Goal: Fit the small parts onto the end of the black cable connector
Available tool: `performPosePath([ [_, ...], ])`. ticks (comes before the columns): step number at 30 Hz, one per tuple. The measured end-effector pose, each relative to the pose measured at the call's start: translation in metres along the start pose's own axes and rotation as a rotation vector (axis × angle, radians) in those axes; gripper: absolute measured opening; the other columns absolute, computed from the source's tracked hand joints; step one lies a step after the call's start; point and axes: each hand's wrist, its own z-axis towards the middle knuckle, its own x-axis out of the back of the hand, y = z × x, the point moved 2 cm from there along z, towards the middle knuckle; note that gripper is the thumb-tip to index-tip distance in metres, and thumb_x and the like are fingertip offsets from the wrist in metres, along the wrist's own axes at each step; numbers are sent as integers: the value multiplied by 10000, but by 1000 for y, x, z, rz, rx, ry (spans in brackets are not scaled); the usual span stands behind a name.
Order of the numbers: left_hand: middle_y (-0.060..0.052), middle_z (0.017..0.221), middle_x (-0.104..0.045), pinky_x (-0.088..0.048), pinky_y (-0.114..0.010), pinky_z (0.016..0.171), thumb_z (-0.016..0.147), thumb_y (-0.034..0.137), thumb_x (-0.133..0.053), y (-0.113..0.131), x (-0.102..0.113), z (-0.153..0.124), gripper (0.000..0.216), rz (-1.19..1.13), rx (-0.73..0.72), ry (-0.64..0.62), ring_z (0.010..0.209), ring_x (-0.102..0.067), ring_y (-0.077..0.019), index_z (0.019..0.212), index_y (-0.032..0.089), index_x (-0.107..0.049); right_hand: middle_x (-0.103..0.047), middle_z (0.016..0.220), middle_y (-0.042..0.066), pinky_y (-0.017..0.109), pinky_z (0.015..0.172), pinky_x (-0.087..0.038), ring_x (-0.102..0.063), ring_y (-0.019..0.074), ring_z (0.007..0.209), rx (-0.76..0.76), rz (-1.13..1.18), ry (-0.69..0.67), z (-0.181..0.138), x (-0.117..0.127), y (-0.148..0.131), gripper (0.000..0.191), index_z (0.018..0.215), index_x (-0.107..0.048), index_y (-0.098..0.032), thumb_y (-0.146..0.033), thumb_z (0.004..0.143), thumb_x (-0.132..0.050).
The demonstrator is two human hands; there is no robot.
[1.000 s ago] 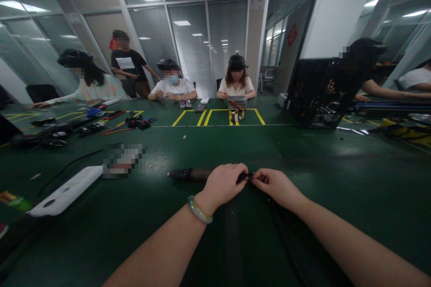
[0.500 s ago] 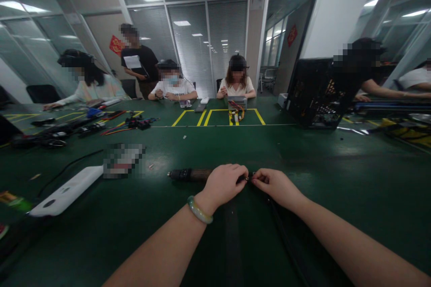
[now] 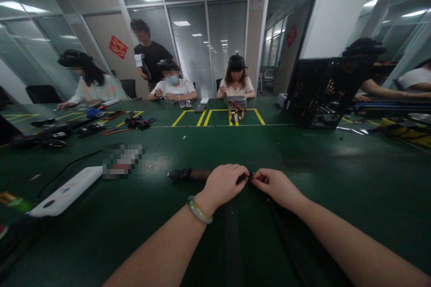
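A dark electric screwdriver (image 3: 193,175) lies across the green table, its tip pointing left. My left hand (image 3: 224,186), with a bangle on the wrist, is closed around its rear end. At that end my right hand (image 3: 274,186) pinches a small dark cable plug (image 3: 253,175), mostly covered by the fingertips. The fingertips of both hands almost meet. A black cable (image 3: 279,224) runs from below my right hand toward the table's near edge. Whether the plug sits in the screwdriver is too small to tell.
A white power adapter-like box (image 3: 69,193) with a black cord lies at left. Dark cables (image 3: 134,121) are heaped farther back. A black computer case (image 3: 313,94) stands at the far right. Several people sit across the green table (image 3: 208,143); one person (image 3: 153,56) stands behind.
Both hands stay almost in place, with only a slight shift at the fingertips. The standing person has moved right, and the person at right has shifted behind the computer case.
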Motion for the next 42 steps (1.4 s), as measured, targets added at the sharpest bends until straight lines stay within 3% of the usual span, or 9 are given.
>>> performPosePath([
  [4, -6, 935, -633, -461, -326, 788, 887, 297, -584, 0, 0, -1, 155, 19, 39, -6, 874, -602, -182, 1023, 224, -574, -723, 831, -4, 247, 611, -432, -650, 166, 721, 2, 4, -3, 0, 0, 1, 145, 903, -689, -232, -328, 875, -584],
  [13, 4, 995, -637, -450, -331, 839, 874, 256, -592, 2, 3, 0, 126, -13, -17, 2, 922, -593, -182, 998, 235, -585, -723, 825, -8, 245, 622, -435, -646, 165, 727, 12, 13, -1, 0, 0, -2, 136, 890, -690, -228, -317, 869, -589],
  [19, -4, 934, -632, -459, -330, 799, 865, 307, -610, 1, 1, -1, 175, 17, 69, -8, 878, -601, -190, 1014, 229, -561, -723, 829, -11, 241, 610, -435, -647, 161, 721, -3, 8, -8, -1, 1, -3, 136, 899, -688, -233, -317, 875, -583],
  [30, 3, 989, -633, -456, -327, 841, 898, 263, -561, 2, 3, 0, 103, -8, -14, -19, 918, -596, -174, 993, 239, -594, -721, 823, 5, 254, 619, -438, -643, 169, 716, -5, 10, -4, -1, 1, -4, 150, 903, -696, -222, -319, 871, -587],
  [36, -9, 920, -628, -463, -331, 784, 876, 311, -595, 1, 1, -1, 168, 29, 61, 0, 864, -600, -190, 1016, 222, -568, -720, 825, 0, 246, 608, -430, -640, 165, 712, 2, 5, -12, -1, 1, -3, 153, 905, -694, -226, -326, 875, -581],
  [42, 5, 971, -632, -448, -327, 826, 891, 263, -572, 1, 1, 0, 91, -3, -14, -11, 898, -588, -179, 976, 232, -585, -716, 803, 1, 245, 614, -429, -630, 163, 694, 18, 3, -1, 1, -1, 1, 154, 899, -692, -218, -323, 875, -581],
])
